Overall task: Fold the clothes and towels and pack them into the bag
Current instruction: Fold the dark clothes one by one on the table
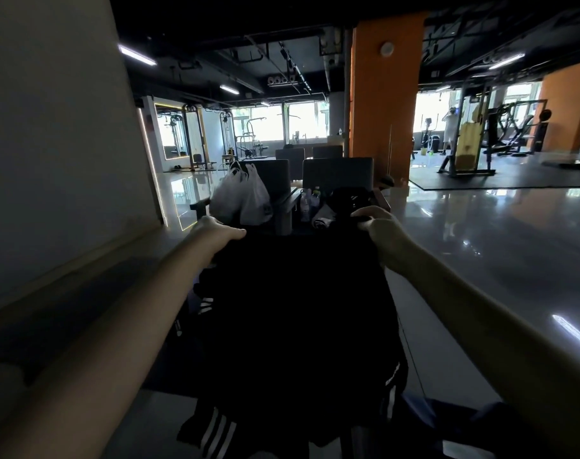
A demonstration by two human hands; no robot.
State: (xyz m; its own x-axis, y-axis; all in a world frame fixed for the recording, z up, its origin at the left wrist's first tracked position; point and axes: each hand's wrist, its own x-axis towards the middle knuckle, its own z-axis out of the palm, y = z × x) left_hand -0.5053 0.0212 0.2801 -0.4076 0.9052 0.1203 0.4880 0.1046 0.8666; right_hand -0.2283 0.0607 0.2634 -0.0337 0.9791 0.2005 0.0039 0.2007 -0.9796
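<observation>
Dim gym, glossy floor (480,233) | left hand (219,230) grips one top corner of black striped garment (298,309), possibly a jacket | right hand (379,228) grips the other corner

Nothing legible in your view. Dark print on the white plastic bags (245,197) is too blurred to read. Labels on the bottles (306,202) are too small. The black garment (298,309) you hold shows white stripes only.
</observation>
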